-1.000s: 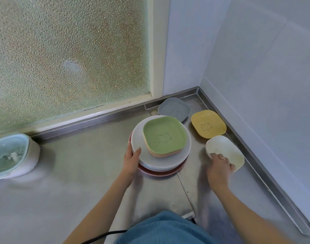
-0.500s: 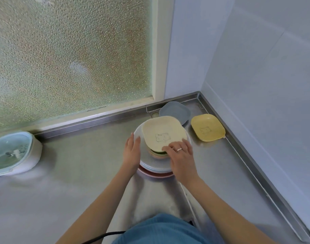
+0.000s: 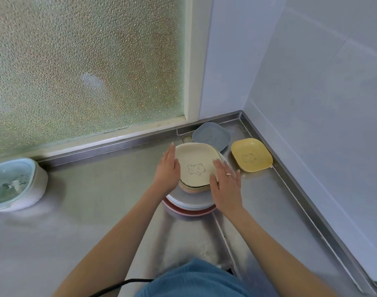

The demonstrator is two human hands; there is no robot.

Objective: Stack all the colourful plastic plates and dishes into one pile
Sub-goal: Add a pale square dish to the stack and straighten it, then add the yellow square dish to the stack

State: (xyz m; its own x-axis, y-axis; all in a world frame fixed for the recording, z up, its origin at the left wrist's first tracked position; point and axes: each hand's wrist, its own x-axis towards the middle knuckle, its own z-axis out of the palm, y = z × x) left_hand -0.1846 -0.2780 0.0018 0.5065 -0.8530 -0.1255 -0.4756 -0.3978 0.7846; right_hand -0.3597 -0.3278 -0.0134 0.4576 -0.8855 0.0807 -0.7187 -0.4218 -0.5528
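A cream square dish (image 3: 196,161) with a bear drawing lies on top of the pile (image 3: 189,205), above several small pastel dishes and wider round plates, the lowest one red. My left hand (image 3: 167,168) rests flat against the dish's left edge. On the dish's right edge is my right hand (image 3: 225,183), with fingers spread over the rim. Neither hand is closed around anything. A yellow square dish (image 3: 250,155) lies alone to the right, and a blue-grey dish (image 3: 212,136) sits behind the pile in the corner.
The steel counter (image 3: 97,211) ends at a raised rim along a frosted window and a white wall on the right. A lidded pale blue and white container (image 3: 14,185) stands at far left. A black cable (image 3: 119,286) runs near my body.
My right hand carried the cream dish from the right side onto the pile over the green dish, then let go. Both hands now flank the cream dish.
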